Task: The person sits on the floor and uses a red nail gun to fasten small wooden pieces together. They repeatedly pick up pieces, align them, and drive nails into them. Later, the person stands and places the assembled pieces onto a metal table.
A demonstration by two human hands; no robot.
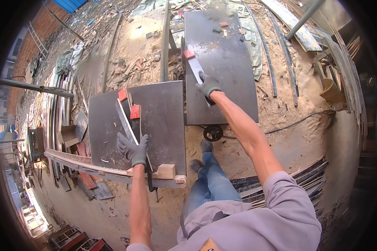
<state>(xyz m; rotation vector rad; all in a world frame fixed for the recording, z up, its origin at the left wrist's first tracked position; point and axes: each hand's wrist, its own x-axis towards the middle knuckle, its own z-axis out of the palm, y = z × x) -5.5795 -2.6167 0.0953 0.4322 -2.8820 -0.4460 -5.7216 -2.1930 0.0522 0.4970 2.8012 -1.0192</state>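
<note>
While the left hand (132,149) clamps one red-tipped strip (125,119) flat against the dark panel (163,121), steadying it, the right hand (207,85) at one o'clock grips another strip (194,63) over the cart board (222,62).

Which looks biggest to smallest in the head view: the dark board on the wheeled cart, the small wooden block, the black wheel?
1. Dark board on the cart, by far the largest.
2. Black wheel.
3. Wooden block, near the wheel's size; that ranking is unsure.
</note>
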